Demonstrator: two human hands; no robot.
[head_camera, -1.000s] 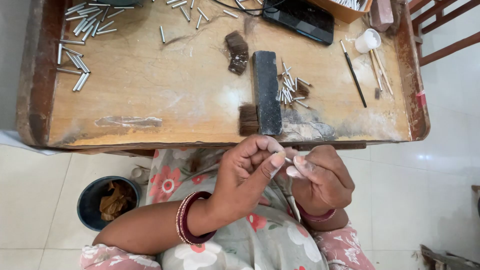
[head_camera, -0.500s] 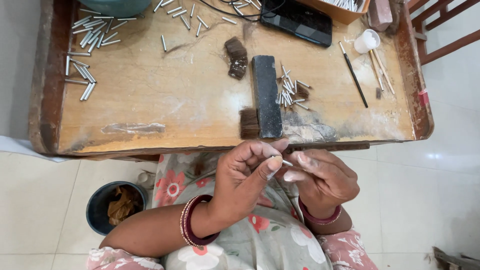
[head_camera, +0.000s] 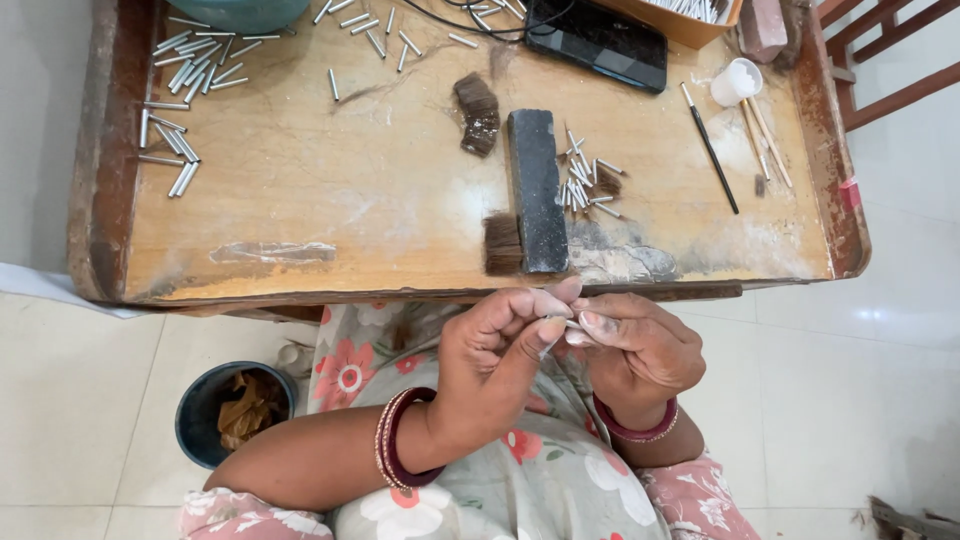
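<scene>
Low in the frame's centre, above the lap, the left hand (head_camera: 497, 365) and right hand (head_camera: 637, 350) meet fingertip to fingertip, both pinched shut on one small metal tube (head_camera: 572, 323) just below the table's (head_camera: 300, 200) near edge. Lower left, a dark bucket (head_camera: 205, 410) of brown scraps stands on the tiled floor (head_camera: 850, 400). On the worn wooden top lie a dark block (head_camera: 537, 190) with brown bristle tufts (head_camera: 503, 243) beside it, loose tubes (head_camera: 585, 185) at centre, more tubes (head_camera: 185, 70) upper left, a thin brush (head_camera: 710, 148) and white cup (head_camera: 737, 82) upper right.
</scene>
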